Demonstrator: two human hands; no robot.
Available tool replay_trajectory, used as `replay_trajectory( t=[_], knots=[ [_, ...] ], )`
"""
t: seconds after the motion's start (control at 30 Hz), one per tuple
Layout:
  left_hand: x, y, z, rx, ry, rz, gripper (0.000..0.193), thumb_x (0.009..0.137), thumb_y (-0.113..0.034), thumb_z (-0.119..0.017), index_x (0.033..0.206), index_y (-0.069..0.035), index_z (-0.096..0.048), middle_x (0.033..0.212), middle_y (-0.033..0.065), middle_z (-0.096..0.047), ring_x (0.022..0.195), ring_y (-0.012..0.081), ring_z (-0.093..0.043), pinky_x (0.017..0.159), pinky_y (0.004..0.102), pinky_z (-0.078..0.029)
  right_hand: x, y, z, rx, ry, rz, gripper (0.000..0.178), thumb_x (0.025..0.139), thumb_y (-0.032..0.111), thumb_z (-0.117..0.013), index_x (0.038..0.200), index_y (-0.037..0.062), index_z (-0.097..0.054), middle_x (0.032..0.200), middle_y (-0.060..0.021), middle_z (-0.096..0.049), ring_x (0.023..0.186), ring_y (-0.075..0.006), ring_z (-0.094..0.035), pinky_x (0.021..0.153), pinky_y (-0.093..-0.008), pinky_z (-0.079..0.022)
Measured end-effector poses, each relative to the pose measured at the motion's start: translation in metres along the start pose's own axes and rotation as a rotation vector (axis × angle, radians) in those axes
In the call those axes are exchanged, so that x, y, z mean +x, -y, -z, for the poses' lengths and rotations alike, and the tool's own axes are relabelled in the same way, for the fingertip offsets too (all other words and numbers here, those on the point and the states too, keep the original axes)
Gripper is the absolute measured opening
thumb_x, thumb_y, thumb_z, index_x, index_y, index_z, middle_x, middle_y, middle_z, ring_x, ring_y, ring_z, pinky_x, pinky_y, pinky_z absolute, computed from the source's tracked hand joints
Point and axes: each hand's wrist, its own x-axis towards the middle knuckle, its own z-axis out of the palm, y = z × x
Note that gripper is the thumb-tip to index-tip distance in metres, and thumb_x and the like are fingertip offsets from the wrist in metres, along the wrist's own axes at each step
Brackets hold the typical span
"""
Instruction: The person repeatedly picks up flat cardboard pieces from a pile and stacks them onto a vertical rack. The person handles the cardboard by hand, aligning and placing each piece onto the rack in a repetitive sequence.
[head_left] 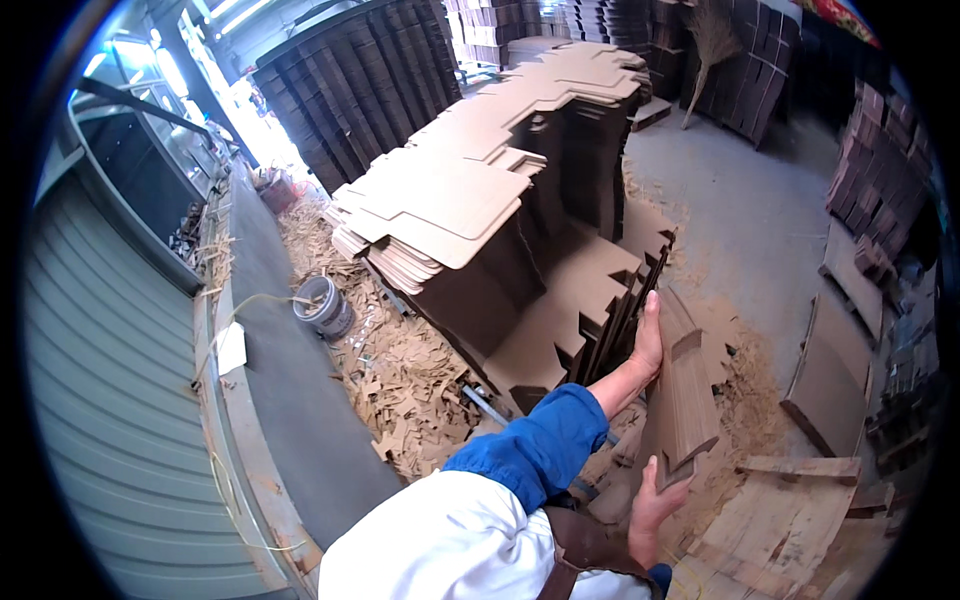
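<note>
A thick bundle of brown die-cut cardboard sheets (pixel 685 405) stands tilted between my two hands, its layered edges showing. My left hand (pixel 648 340) presses on its far left side, thumb pointing up and the other fingers mostly hidden. Lower down, my right hand (pixel 655 505) grips the near end, thumb raised and fingers tucked against the sheets. Just left of the bundle, notched cardboard pieces (pixel 585 325) stand on edge. Beyond them rises a long pile of cardboard sheets (pixel 460 200) with stepped outlines.
Cardboard scraps (pixel 410 400) litter the floor, with a grey bucket (pixel 325 308) among them. A wooden pallet (pixel 780 520) lies at the near right. Tall cardboard stacks (pixel 360 90) stand behind, more bundles (pixel 885 165) at right. A broom (pixel 705 55) leans at the back.
</note>
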Motion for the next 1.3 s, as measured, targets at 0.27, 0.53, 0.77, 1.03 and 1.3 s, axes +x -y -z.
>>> replay_trajectory(
  t=[0.27, 0.53, 0.77, 1.03, 1.3],
  knots=[
    [0.005, -0.05, -0.019, -0.142, 0.021, 0.014, 0.088, 0.085, -0.07, -0.036, 0.138, 0.0, -0.034, 0.137, 0.0111, -0.038, 0.122, 0.0212, -0.038, 0.104, 0.0319, -0.028, 0.002, 0.014, -0.033, -0.058, -0.06, 0.226, 0.076, 0.065, 0.009, -0.075, 0.129, -0.0022, -0.037, 0.115, -0.0251, -0.052, 0.104, -0.0425, -0.052, 0.09, -0.0442, -0.041],
    [-0.007, -0.102, 0.008, 0.097, 0.353, 0.153, 0.081, 0.079, -0.075, -0.04, 0.12, -0.005, -0.046, 0.111, 0.0099, -0.054, 0.105, 0.0218, -0.053, 0.095, 0.0384, -0.041, 0.038, 0.02, 0.033, 0.179, 0.242, 0.18, 0.065, 0.071, 0.009, -0.073, 0.126, -0.0034, -0.039, 0.107, -0.0168, -0.057, 0.098, -0.0247, -0.058, 0.086, -0.0349, -0.046],
    [-0.013, -0.107, -0.002, -0.247, 0.176, 0.053, 0.062, 0.085, -0.065, -0.038, 0.088, -0.005, -0.055, 0.077, 0.0084, -0.057, 0.071, 0.0201, -0.057, 0.067, 0.0344, -0.049, 0.007, 0.078, -0.005, -0.085, 0.1, 0.454, 0.072, 0.064, 0.01, -0.076, 0.126, -0.0015, -0.04, 0.124, -0.0244, -0.051, 0.113, -0.0394, -0.051, 0.096, -0.0429, -0.04],
    [0.001, -0.1, -0.019, -0.395, 0.219, -0.146, 0.063, 0.088, -0.058, -0.032, 0.077, 0.0, -0.052, 0.067, 0.014, -0.056, 0.062, 0.0243, -0.055, 0.06, 0.0353, -0.046, -0.006, 0.068, -0.054, -0.073, -0.013, 0.452, 0.073, 0.073, 0.017, -0.07, 0.131, -0.0037, -0.031, 0.134, -0.0261, -0.04, 0.119, -0.0418, -0.043, 0.1, -0.0468, -0.034],
    [-0.008, -0.076, -0.005, -0.164, 0.169, 0.062, 0.059, 0.085, -0.058, -0.038, 0.091, -0.002, -0.055, 0.08, 0.0129, -0.058, 0.075, 0.026, -0.056, 0.072, 0.0376, -0.047, 0.0, 0.004, 0.004, 0.071, 0.221, -0.008, 0.077, 0.068, 0.014, -0.073, 0.132, -0.0026, -0.035, 0.127, -0.024, -0.047, 0.112, -0.0367, -0.051, 0.096, -0.0412, -0.041]
  ],
)
